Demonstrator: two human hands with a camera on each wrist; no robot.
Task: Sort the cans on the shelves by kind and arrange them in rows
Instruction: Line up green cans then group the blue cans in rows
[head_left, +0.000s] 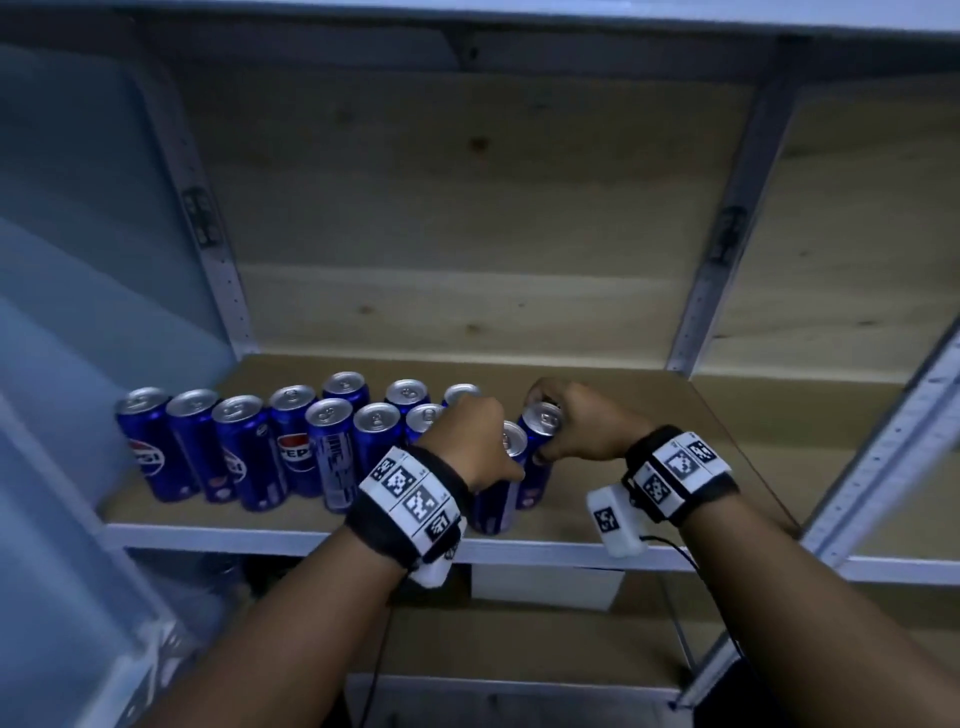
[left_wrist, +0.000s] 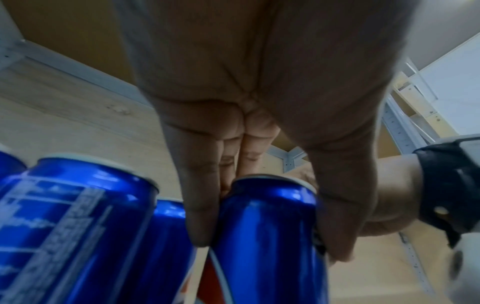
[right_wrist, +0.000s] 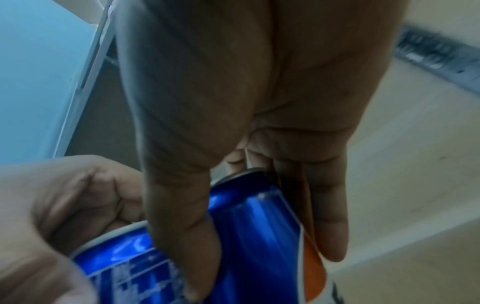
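Both your forearms reach forward, wrists side by side, each strapped with a black band carrying printed markers. Your left hand (head_left: 470, 441) curls downward in a grip, thumb opposing fingers (left_wrist: 197, 205). Your right hand (head_left: 576, 421) curls likewise, knuckles up, just beside it.

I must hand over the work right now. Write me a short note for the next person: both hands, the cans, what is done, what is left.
Left hand: grips a blue can near its top, at the shelf's front edge.
Right hand: grips a second blue can by its top, just behind and right of the first.
Other cans: all blue, standing in two rows on the left of the same shelf.
Done: most cans stand in rows.
Left: set these two cans into the rows; the labels face different ways, so check each can's kind.
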